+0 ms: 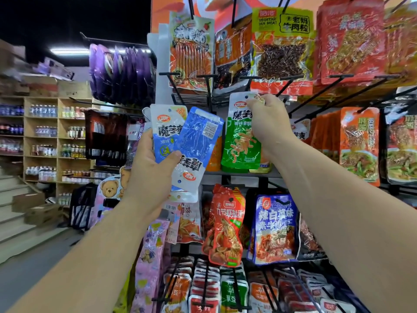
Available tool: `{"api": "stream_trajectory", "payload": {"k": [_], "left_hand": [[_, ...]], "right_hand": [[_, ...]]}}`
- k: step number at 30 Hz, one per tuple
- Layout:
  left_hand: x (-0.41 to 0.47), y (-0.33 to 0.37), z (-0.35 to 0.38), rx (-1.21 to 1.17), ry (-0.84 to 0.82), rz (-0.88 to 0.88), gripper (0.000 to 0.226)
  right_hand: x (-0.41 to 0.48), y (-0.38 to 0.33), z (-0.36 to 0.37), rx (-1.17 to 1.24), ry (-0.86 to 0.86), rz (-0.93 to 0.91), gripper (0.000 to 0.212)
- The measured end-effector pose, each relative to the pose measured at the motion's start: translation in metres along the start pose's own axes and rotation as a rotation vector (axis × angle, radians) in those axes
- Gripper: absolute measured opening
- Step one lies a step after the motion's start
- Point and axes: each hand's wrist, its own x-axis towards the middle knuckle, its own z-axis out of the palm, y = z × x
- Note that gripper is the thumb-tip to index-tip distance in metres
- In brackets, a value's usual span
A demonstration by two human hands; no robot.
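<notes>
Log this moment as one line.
left hand: holds blue packets | right hand: pinches top of green packet | place: snack rack | on hook: cannot tell

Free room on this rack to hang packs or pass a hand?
Left hand holds blue packs. Front lengths of the black pegs are bare, between the right hand pinching the green packet and the orange packets. Floor is bare between the steps and pink bear packets. Crowded: top row, bottom rows.
</notes>
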Motion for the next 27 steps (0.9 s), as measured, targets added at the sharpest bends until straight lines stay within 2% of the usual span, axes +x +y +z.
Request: {"api": "stream_trajectory", "payload": {"k": [3,8,13,16,19,22,25,27], "left_hand": [[0.001,-0.002,-0.001,-0.013,0.014,-0.003,0.04],[0.002,-0.001,-0.001,-0.015,0.021,-0.017,0.04],[0.003,-0.001,0.002,0.082,0.019,-0.013,0.039],[0.003,0.001,0.004,0.089,0.005,-0.023,0.039],[0.004,0.0,0.002,0.107,0.005,-0.033,0.041],[0.005,-0.001,0.003,0.113,0.005,-0.054,0.047],[0.006,-0.002,0.001,0.103,0.005,-0.076,0.05],[0.006,0.0,0.0,0.103,-0.003,-0.078,0.045]], "right_hand": [[0.002,-0.001,-0.001,0.039,0.016,0.016,0.028],[0.004,-0.004,-0.001,0.021,0.023,0.011,0.044],[0.01,0.0,0.001,0.071,0.063,0.069,0.034],[0.017,0.01,0.001,-0.019,0.079,0.07,0.033],[0.03,0.026,0.001,-0.169,0.084,0.012,0.043],[0.036,0.035,0.0,-0.391,0.056,-0.022,0.022],[0.031,0.041,-0.002,-0.457,0.063,-0.058,0.038],[0.023,0.042,-0.004,-0.498,0.073,-0.149,0.045]]}}
